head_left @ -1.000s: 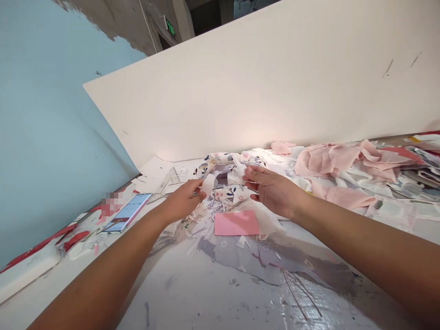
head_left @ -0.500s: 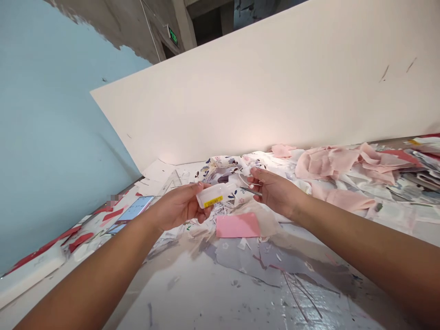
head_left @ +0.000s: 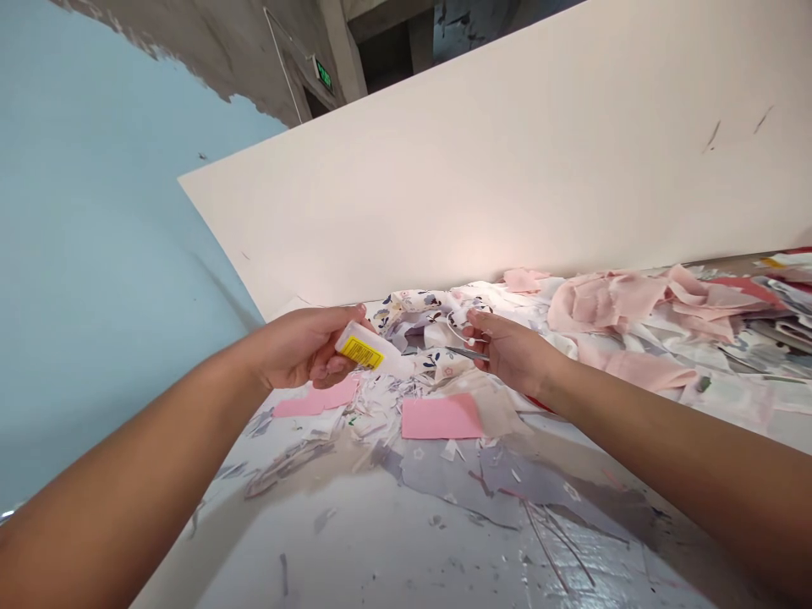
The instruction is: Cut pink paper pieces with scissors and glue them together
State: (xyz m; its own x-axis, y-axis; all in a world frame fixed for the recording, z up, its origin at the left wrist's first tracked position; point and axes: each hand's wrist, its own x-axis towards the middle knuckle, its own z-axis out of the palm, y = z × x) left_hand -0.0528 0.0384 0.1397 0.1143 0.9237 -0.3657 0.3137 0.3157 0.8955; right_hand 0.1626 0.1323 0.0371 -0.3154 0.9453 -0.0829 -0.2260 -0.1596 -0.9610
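Observation:
My left hand (head_left: pixel 310 347) is closed around a small translucent glue bottle (head_left: pixel 397 364) with a yellow label, tilted with its narrow end to the right. My right hand (head_left: pixel 507 351) is closed on a pointed metal blade (head_left: pixel 466 352), probably scissors, since a bit of red handle shows below the wrist. A thin white cord (head_left: pixel 453 330) with small white ends hangs at the same fingertips. Between and behind the hands lies white floral fabric (head_left: pixel 415 300) bent into a loop. A pink rectangle (head_left: pixel 442 417) lies in front of it.
Paper and fabric scraps (head_left: pixel 374 410) litter the table (head_left: pixel 355 541). Another pink piece (head_left: pixel 317 397) lies below my left hand. Crumpled pink cloth (head_left: pixel 602 300) is heaped at the right. A white board (head_left: pixel 495 161) stands behind, beside a blue wall (head_left: pixel 95 254).
My left hand has moved left and slightly up with the bottle, away from the right hand, and turned it so the label shows more. My right hand has barely moved.

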